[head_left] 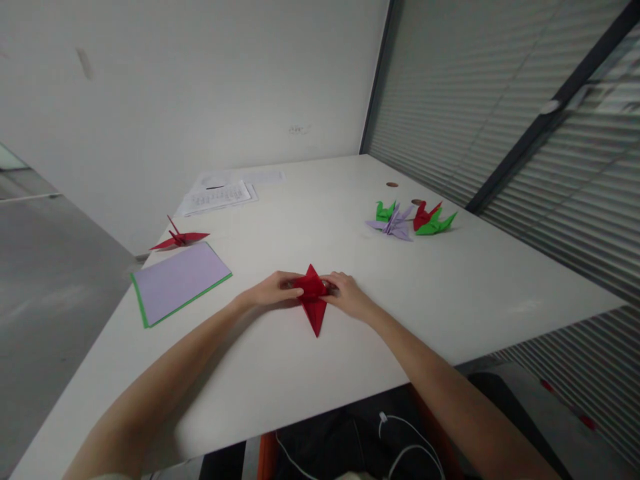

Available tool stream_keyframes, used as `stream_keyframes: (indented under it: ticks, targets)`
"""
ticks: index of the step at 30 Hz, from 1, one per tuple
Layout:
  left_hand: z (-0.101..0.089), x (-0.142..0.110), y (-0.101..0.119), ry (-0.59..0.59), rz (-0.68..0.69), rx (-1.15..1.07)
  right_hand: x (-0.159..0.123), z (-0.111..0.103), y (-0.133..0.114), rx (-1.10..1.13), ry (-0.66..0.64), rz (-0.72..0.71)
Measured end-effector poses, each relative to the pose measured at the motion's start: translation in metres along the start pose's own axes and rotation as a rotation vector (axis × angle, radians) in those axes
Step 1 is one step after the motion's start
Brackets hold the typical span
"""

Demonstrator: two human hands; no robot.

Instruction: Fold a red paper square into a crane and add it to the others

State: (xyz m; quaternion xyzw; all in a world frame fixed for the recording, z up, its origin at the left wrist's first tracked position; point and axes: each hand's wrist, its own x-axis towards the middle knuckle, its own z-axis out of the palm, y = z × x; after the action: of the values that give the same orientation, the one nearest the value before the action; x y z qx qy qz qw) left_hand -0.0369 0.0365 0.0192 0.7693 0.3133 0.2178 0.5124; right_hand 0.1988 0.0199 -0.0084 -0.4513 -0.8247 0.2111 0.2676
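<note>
A partly folded piece of red origami paper (313,308) lies on the table in front of me, with one point facing away and a longer one facing me. My left hand (277,289) grips its left side, thumb on top and fingers underneath or behind. On the opposite side, my right hand (346,294) pinches the right edge between thumb and fingers. Some of the fingertips are hidden by the paper. To the left lies a stack of purple and green paper sheets (183,280), and just beyond it stands a red paper crane (181,239).
Several folded cranes stand at the right: a purple one (395,225), a red one (424,217) and green ones (437,223). Printed sheets (217,196) with a pen lie at the far left. The white table (280,393) meets a wall and a window with blinds.
</note>
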Motion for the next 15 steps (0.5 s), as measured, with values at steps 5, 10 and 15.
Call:
stream_keyframes:
  ticks: [5, 10, 15]
  targets:
    - [-0.005, -0.001, 0.004, 0.126, -0.008, 0.108, 0.000, -0.003, -0.005, 0.022, -0.003, -0.006]
    - [0.011, 0.007, 0.006, 0.369, -0.011, 0.373, 0.000, 0.000, -0.010, -0.015, -0.004, 0.002]
    - [0.027, 0.010, 0.001, 0.484, -0.096, 0.466, -0.001, 0.005, -0.014, -0.188, -0.049, -0.042]
